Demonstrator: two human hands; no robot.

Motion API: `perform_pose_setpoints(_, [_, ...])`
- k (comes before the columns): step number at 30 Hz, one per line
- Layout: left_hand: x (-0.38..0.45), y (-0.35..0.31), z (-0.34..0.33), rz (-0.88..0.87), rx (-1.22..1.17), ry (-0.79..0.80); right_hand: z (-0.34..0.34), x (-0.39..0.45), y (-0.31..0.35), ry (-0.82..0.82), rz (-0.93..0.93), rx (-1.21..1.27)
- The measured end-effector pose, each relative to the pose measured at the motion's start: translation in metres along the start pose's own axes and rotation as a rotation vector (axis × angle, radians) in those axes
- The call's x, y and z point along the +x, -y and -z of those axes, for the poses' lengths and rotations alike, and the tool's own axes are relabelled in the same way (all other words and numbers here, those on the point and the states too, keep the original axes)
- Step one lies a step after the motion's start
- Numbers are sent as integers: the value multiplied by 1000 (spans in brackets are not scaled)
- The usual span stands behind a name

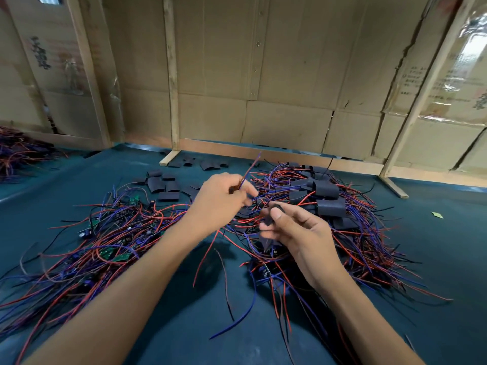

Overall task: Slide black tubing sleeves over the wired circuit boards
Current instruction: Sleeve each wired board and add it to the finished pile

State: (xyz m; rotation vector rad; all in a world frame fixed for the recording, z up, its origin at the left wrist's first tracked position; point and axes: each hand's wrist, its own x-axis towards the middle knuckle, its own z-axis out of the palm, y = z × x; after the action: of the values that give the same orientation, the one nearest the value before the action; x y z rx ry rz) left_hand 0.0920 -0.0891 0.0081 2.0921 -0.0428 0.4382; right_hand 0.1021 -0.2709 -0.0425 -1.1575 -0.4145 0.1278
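Sleeves (328, 206) already cover a pile of boards beyond my right hand (295, 230), which pinches another sleeve (267, 242), my left hand (224, 198) grips wires (249, 171), and bare boards (116, 255) left of it remain.

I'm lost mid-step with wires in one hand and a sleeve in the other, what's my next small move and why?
Probably feed the wire ends pinched in your left hand into the black sleeve that your right hand holds. The wires stick up clear of the sleeve, so nothing looks threaded yet.
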Motion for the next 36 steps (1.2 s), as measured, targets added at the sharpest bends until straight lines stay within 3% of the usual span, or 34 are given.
perform_pose_setpoints(4, [-8,8,-32,-267,-16,-245,6,3,13,13,72,163])
perform_pose_setpoints(9, [-27,33,-56,-474,119,-205,10,3,21,-67,100,157])
perform_pose_setpoints(13, [-40,34,-60,-486,210,-209,5,1,22,-163,49,173])
perform_pose_setpoints(18, [-41,31,-57,-563,248,-379,7,1,22,-214,37,201])
perform_pose_setpoints(24, [-41,30,-58,-655,284,-449,13,2,22,-164,14,205])
perform_pose_setpoints(36, [-42,27,-60,-645,209,-418,12,1,18,-82,18,132])
